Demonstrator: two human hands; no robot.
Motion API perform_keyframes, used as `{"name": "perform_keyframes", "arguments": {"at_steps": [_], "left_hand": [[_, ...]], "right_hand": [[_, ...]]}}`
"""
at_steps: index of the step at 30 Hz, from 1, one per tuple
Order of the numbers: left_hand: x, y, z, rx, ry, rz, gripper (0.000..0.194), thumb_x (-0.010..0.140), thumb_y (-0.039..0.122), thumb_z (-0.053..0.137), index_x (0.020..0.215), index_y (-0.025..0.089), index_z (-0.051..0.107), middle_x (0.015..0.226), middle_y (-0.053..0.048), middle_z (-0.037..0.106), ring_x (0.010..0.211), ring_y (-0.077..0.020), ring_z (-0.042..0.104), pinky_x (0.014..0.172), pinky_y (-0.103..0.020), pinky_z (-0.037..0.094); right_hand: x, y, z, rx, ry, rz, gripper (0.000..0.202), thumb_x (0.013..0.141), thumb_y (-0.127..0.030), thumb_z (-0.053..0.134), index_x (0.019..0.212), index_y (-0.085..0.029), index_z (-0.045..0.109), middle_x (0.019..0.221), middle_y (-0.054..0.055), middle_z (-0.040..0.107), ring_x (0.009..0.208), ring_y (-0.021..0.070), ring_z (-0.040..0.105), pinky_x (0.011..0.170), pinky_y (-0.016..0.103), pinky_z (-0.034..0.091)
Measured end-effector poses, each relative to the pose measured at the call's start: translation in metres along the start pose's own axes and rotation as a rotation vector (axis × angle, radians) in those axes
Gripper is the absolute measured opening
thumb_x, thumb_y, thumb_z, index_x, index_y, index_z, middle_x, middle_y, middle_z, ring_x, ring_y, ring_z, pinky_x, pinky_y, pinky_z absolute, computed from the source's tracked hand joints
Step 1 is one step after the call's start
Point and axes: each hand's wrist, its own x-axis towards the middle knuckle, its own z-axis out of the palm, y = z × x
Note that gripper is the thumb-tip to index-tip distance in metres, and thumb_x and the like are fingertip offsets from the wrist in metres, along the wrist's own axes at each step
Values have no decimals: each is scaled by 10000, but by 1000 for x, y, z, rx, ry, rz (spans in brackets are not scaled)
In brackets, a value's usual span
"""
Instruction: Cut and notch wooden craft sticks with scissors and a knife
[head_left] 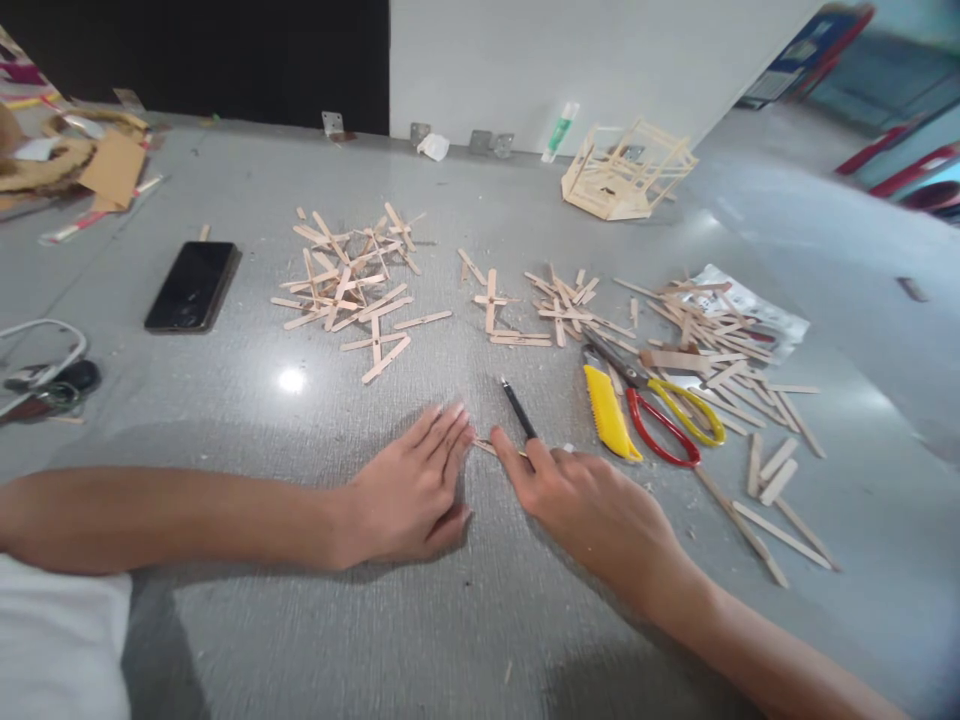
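Note:
My left hand (416, 480) lies on the table, its fingers stretched out and together. Its fingertips meet one end of a thin wooden stick (486, 446), which is mostly hidden by my hands. From the other side, my right hand (589, 500) reaches in, its index finger extended at the stick. A slim black pen-like tool (517, 408) is tucked in the right hand's curled fingers, its pale tip pointing away from me. Just beyond lie a yellow cutter (609, 410) and scissors (666, 400) with red and yellow handles.
Piles of crossed sticks (345, 280) and loose sticks (739, 350) spread across the grey table (315, 640). A phone (193, 287) and cable (71, 345) lie left. A hexagonal stick frame (628, 172), a green-and-white tube (560, 132) and cardboard (112, 168) sit at the back.

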Motion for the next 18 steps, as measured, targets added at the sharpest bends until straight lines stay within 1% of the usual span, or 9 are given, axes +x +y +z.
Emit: {"name": "perform_keyframes", "arguments": {"at_steps": [4, 10, 15, 18], "left_hand": [[4, 1, -3, 38, -64, 8, 685, 1034, 409, 366, 1432, -138, 474, 1472, -319, 514, 1480, -428, 381, 1215, -519, 239], [4, 1, -1, 61, -56, 10, 706, 1018, 410, 376, 1426, -159, 465, 1475, -343, 496, 1480, -435, 378, 1240, -520, 158], [4, 1, -2, 81, -73, 16, 735, 995, 432, 412, 1417, -167, 469, 1463, -359, 498, 1464, -451, 397, 1230, -528, 170], [5, 1, -2, 81, -76, 17, 741, 990, 446, 421, 1414, -159, 479, 1467, -358, 493, 1461, -451, 403, 1227, -528, 181]], "right_hand": [[-1, 0, 2, 33, 2, 0, 363, 990, -175, 506, 1316, -179, 667, 723, 75, 701, 558, 153, 595, 518, 264, 370], [0, -1, 2, 33, 21, -6, 375, 952, -97, 518, 1281, -166, 685, 716, 66, 702, 539, 144, 599, 514, 270, 360], [1, -1, 0, -95, -2, -63, 476, 870, 23, 531, 1285, -145, 691, 692, 48, 695, 531, 155, 629, 482, 286, 331], [1, -2, 0, -96, -12, -56, 474, 876, 22, 532, 1294, -141, 684, 691, 44, 695, 534, 157, 635, 476, 289, 331]]}}
